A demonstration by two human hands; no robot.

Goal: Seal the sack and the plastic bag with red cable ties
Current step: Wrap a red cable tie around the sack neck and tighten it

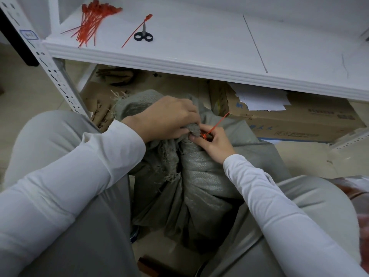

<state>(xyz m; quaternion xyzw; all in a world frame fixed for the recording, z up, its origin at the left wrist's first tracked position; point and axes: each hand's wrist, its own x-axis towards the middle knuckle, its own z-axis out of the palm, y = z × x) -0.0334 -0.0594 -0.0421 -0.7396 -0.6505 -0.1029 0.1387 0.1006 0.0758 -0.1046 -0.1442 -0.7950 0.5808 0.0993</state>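
Between both hands' fingers [201, 127]: sack [199, 176] neck; red cable tie [216, 124] pinched.

The left hand [167, 118] is covering the sack [201, 186] neck, hiding most of the loop of the tie [216, 124]. Print on the box [299, 120] is blurring beyond reading. The picture's right edge is cutting off a reddish thing [357, 188], unidentifiable.

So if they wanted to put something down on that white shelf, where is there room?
The shelf is bare from right of the scissors across to its right end. The left end is crowded: a pile of red ties, then one loose tie lying by the scissors. Below, both hands work at the sack.
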